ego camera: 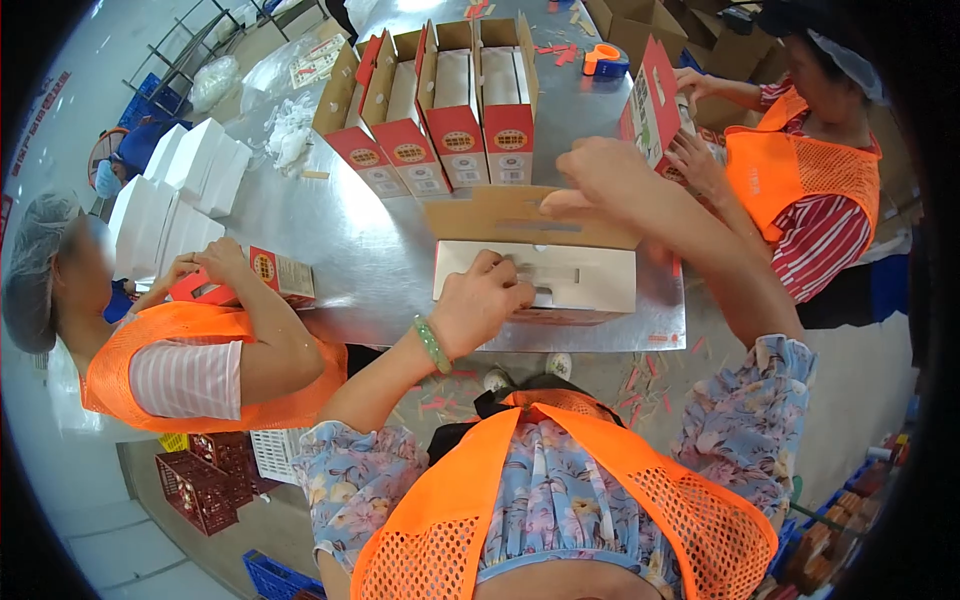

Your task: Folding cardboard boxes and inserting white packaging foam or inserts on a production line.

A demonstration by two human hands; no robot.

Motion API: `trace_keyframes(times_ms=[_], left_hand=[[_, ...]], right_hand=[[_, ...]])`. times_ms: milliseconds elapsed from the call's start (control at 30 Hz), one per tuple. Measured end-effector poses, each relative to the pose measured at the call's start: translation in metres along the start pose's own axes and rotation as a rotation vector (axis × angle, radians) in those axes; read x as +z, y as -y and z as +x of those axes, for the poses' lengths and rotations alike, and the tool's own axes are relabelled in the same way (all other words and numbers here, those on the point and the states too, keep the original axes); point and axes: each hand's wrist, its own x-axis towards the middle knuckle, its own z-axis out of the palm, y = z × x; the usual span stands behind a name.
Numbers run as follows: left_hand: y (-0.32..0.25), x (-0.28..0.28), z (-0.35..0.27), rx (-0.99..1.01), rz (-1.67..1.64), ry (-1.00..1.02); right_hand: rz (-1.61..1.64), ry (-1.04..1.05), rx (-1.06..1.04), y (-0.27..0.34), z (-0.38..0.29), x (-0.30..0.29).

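Before me a carton (607, 281) lies along the table's near edge, its white top panel facing up and a brown cardboard flap (480, 214) raised at its far side. My left hand (484, 300), with a green bead bracelet at the wrist, bends its fingers onto the top panel beside a clear plastic handle strip (551, 274). The hand itself hides part of that strip. Over the raised flap's right part is my right hand (604, 176), its thumb across the flap's upper edge and apart from the fingers. Nothing shows between them.
Several open red cartons (454, 112) stand beyond mine on the metal table (345, 247). A tape dispenser (606, 61) is at the back right. Co-workers flank me: one handles a red box (281, 274) at left, another a red carton (652, 105) at right. White foam boxes (202, 169) are stacked left.
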Motion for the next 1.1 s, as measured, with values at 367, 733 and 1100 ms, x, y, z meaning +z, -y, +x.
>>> trace_keyframes(times_ms=[367,733,1100], left_hand=[[-0.012,-0.006,-0.008,-0.063,-0.161,-0.041],[-0.040,0.054,-0.026,-0.219,-0.150,-0.437],[-0.048,0.053,-0.038,-0.125,-0.021,-0.685]], right_hand=[[0.937,0.398,-0.071,-0.036,-0.008,0.009],[0.185,-0.114,-0.268,0.047,-0.073,0.076],[0.090,-0.298,-0.232,0.060,-0.099,0.105]])
